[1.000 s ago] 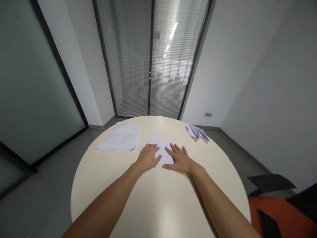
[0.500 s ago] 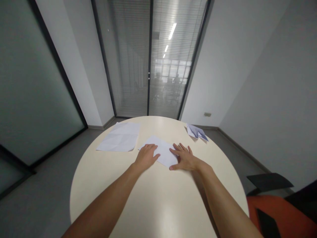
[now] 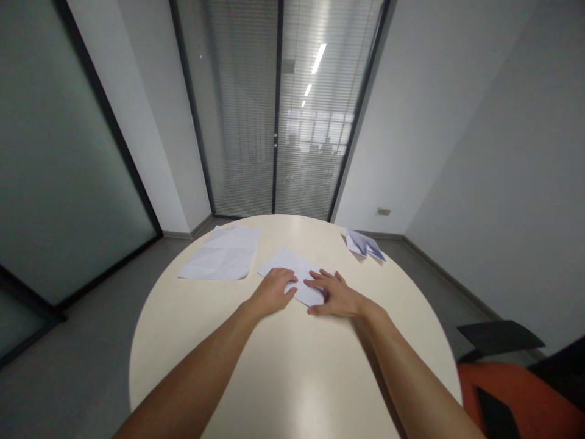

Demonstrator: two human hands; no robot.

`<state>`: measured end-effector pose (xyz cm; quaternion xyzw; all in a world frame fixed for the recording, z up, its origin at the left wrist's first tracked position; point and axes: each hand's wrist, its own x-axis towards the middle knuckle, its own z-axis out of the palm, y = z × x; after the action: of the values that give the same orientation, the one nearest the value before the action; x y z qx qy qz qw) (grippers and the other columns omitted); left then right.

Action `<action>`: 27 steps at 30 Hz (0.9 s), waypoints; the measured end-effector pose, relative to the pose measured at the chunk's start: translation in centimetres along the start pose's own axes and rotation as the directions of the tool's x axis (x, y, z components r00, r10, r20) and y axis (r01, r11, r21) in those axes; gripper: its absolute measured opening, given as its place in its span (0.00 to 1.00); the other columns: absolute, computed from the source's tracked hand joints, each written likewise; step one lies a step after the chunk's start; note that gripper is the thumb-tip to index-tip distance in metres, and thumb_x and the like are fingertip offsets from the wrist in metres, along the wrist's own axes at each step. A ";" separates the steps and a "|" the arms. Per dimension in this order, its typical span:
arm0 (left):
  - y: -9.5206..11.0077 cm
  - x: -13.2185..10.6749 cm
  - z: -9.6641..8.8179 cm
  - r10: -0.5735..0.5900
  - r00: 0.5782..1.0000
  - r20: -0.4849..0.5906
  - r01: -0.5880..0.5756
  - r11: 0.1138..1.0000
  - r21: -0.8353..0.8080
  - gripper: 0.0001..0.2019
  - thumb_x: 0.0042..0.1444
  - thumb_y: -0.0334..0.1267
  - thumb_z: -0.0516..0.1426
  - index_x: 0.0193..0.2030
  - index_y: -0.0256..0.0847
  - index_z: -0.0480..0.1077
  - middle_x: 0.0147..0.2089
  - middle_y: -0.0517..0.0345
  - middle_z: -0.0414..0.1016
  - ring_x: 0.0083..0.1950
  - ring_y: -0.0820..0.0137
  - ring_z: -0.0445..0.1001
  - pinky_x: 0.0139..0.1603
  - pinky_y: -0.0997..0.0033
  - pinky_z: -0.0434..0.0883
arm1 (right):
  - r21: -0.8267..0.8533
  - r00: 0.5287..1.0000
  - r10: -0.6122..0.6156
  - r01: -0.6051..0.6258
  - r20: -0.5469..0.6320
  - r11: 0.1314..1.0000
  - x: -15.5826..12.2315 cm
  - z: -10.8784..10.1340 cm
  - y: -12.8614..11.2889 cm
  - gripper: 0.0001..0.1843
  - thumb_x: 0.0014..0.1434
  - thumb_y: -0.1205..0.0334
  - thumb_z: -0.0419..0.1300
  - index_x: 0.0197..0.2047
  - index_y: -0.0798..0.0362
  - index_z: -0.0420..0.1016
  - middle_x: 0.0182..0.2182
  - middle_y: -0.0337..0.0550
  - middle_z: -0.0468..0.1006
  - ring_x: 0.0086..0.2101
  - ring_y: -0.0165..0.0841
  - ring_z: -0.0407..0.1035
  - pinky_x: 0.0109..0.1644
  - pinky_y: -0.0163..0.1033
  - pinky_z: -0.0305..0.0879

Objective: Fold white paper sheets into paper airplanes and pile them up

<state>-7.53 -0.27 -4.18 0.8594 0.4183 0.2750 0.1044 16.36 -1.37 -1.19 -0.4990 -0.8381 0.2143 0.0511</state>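
A folded white paper (image 3: 292, 268) lies near the middle of the round cream table (image 3: 292, 366). My left hand (image 3: 273, 291) rests on its near left part with the fingers bent and pressed down on the sheet. My right hand (image 3: 336, 294) lies flat on its right end, fingers stretched out and pointing left toward the other hand. The two hands sit close together, almost touching above the paper's near edge. Neither hand lifts the paper.
A creased, unfolded white sheet (image 3: 222, 254) lies at the table's far left. A small folded paper shape (image 3: 364, 244) sits at the far right edge. An orange and black chair (image 3: 516, 390) stands at the lower right. Glass doors with blinds are beyond the table.
My right hand has slid back to the left along the paper toward my left hand, after moving right half a second ago. My left hand has barely shifted.
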 end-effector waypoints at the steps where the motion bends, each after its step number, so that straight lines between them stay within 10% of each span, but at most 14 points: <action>1: 0.0 -0.1 0.0 0.002 1.000 0.011 -0.002 1.000 -0.001 0.11 0.60 0.36 0.58 0.49 0.42 0.74 0.57 0.49 0.76 0.62 0.59 0.70 0.67 0.55 0.63 | 0.000 1.000 0.001 -0.001 -0.007 1.000 0.0 0.0 0.1 0.52 0.46 0.29 0.65 0.70 0.43 0.62 0.73 0.50 0.50 0.71 0.56 0.38 0.69 0.69 0.21; 6: 0.2 -0.3 -0.2 -0.072 0.992 0.108 0.070 0.997 0.018 0.10 0.62 0.37 0.55 0.49 0.45 0.72 0.66 0.51 0.69 0.70 0.51 0.61 0.70 0.35 0.53 | 0.031 1.000 0.012 -0.011 -0.029 0.999 0.1 0.0 0.2 0.49 0.48 0.31 0.65 0.69 0.43 0.64 0.72 0.50 0.50 0.71 0.55 0.37 0.69 0.69 0.20; 20: 0.0 -0.4 -1.1 -0.064 0.972 0.226 0.081 0.995 -0.064 0.08 0.62 0.41 0.56 0.46 0.47 0.73 0.71 0.51 0.63 0.75 0.52 0.52 0.71 0.33 0.45 | 0.085 0.997 -0.007 0.014 -0.082 0.996 0.0 -0.5 0.5 0.20 0.56 0.47 0.63 0.48 0.46 0.79 0.69 0.48 0.59 0.70 0.54 0.43 0.70 0.68 0.29; 27: 0.0 0.0 -0.8 -0.095 0.975 0.201 0.112 0.991 -0.077 0.09 0.65 0.42 0.54 0.45 0.47 0.74 0.70 0.52 0.65 0.74 0.54 0.55 0.71 0.35 0.48 | 0.255 0.972 -0.121 0.172 -0.203 0.951 -0.2 -0.6 0.1 0.15 0.62 0.53 0.55 0.33 0.51 0.79 0.55 0.51 0.78 0.56 0.47 0.69 0.57 0.48 0.65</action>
<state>-7.96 -0.33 -3.52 0.8540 0.4376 0.2007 0.1972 16.72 -1.29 -0.65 -0.4413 -0.8273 0.2752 0.2123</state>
